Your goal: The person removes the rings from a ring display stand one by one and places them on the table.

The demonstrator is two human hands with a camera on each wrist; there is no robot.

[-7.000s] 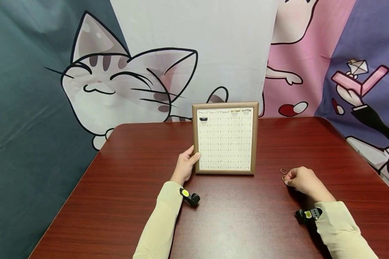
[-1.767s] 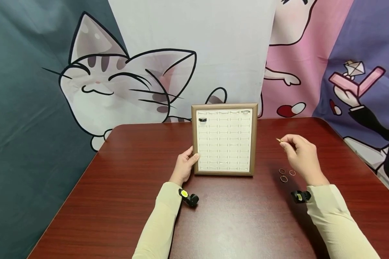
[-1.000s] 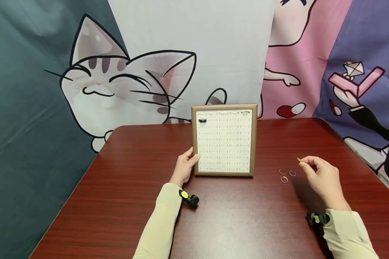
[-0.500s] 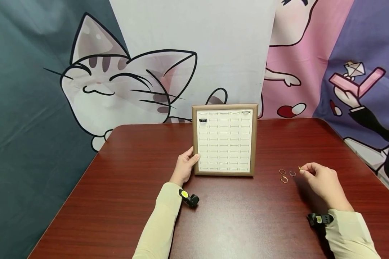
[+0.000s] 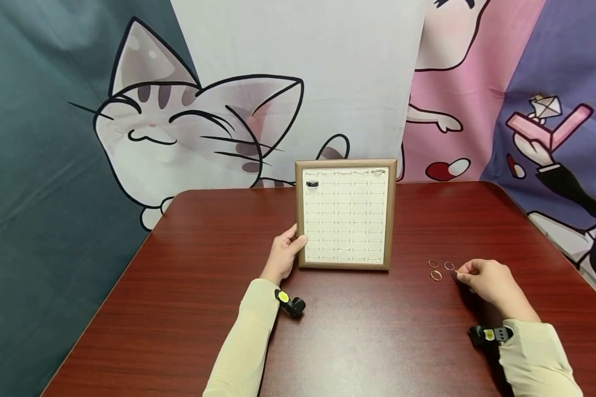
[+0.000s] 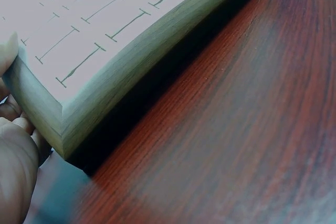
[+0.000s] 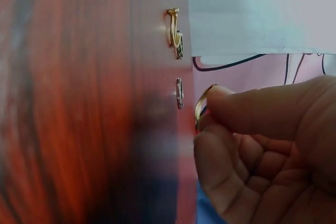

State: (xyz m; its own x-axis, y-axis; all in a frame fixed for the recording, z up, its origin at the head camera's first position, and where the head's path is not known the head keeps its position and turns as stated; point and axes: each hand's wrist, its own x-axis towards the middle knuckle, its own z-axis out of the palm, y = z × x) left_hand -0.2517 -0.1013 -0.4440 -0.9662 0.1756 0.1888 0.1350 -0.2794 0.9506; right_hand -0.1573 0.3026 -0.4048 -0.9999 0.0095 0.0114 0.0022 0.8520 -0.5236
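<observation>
Here, nearest first:
Sleeves: your two forearms come in from the near edge in pale cream sleeves (image 5: 243, 342), each with a small black wrist camera (image 5: 291, 303) strapped on.
Right hand: your right hand (image 5: 487, 280) rests low over the tabletop on the right, thumb and forefinger pinching a thin gold ring (image 7: 202, 103); the wrist view shows the band held on edge at the fingertips (image 7: 231, 103), down at the surface.
Loose rings: three more thin gold rings (image 5: 435, 275) lie flat on the wood just left of that hand, close together but apart from one another; the one you hold is just beside the nearest of them.
Left hand: your left hand (image 5: 284, 255) grips the left edge of the wooden-framed ring display board (image 5: 391, 220) near its lower corner, thumb over the front of the frame and fingers curled behind it (image 6: 16, 129).
Board: it stands centred on the tabletop, its white slotted face (image 5: 345, 220) toward you; whether it leans back, you cannot tell.
Still on the board: a black ring (image 5: 312, 183) sits in the top-left slot, and a pale ring (image 5: 377, 172) in the top-right.
Tabletop: dark red-brown wood grain (image 5: 203, 275).
Backdrop: a cloth printed with a cartoon cat (image 5: 179, 127) hangs behind.
</observation>
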